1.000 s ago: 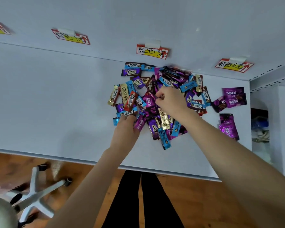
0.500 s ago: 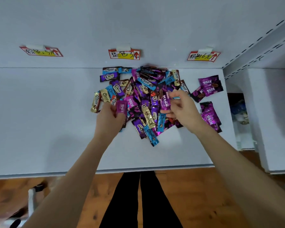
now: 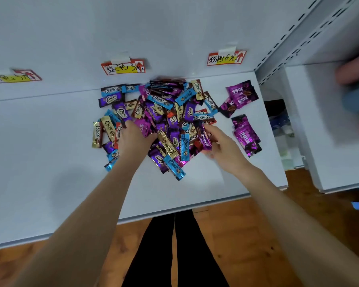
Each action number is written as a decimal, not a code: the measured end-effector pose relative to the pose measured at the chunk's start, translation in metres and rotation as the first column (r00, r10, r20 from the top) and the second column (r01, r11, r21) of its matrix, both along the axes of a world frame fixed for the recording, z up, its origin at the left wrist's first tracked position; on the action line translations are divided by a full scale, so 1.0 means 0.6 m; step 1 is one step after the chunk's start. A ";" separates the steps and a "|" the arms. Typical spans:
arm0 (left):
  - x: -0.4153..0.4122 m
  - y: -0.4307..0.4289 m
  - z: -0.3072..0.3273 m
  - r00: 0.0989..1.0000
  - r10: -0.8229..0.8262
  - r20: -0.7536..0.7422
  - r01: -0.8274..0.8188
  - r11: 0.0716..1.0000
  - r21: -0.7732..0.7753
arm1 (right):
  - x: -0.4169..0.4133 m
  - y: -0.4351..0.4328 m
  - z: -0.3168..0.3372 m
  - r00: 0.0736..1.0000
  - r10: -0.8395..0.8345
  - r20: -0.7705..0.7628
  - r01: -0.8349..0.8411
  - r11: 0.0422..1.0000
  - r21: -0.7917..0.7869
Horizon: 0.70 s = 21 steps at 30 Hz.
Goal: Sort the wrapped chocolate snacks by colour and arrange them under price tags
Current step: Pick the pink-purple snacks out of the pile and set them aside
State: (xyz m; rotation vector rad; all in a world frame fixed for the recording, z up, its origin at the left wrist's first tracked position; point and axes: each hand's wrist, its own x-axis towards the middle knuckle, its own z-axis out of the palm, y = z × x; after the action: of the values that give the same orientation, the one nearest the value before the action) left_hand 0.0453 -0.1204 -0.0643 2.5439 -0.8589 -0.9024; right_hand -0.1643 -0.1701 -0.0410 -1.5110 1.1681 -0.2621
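Right hand (image 3: 224,150) edged rightward; pinches magenta wrapper (image 3: 206,140)

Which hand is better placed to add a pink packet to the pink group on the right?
Right hand: it holds a pink KISS packet beside the sorted pink group; the left hand is at the pile's other side.

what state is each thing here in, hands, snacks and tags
mixed pile, unsorted, heaped below the blue tag
sorted pink packets, two small groups below the pink tag
right hand, pinching a pink KISS packet at the pile's edge
left hand, on the pile, grip hidden
blue tag, taped to the back wall
pink tag, taped to the back wall
leftmost tag, taped up, writing blurred
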 end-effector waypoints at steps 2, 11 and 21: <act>0.002 -0.001 0.002 0.999 -0.026 0.023 0.025 1.000 0.016 | -0.001 0.000 -0.008 0.993 0.057 -0.100 -0.066 0.994 -0.083; 0.014 0.006 0.003 0.996 -0.076 0.049 0.067 0.984 0.163 | 0.039 0.003 -0.036 0.912 0.097 -0.399 -0.198 0.955 -0.221; 0.045 0.023 0.007 0.927 0.162 -0.339 -0.246 0.944 -0.221 | 0.051 0.010 -0.036 0.945 0.041 -0.326 -0.095 0.984 -0.151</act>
State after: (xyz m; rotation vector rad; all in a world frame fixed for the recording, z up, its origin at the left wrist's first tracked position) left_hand 0.0724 -0.1067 -0.0598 2.1372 -0.5579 -1.0195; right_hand -0.1337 -0.1641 -0.0623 -1.7840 1.3733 -0.0654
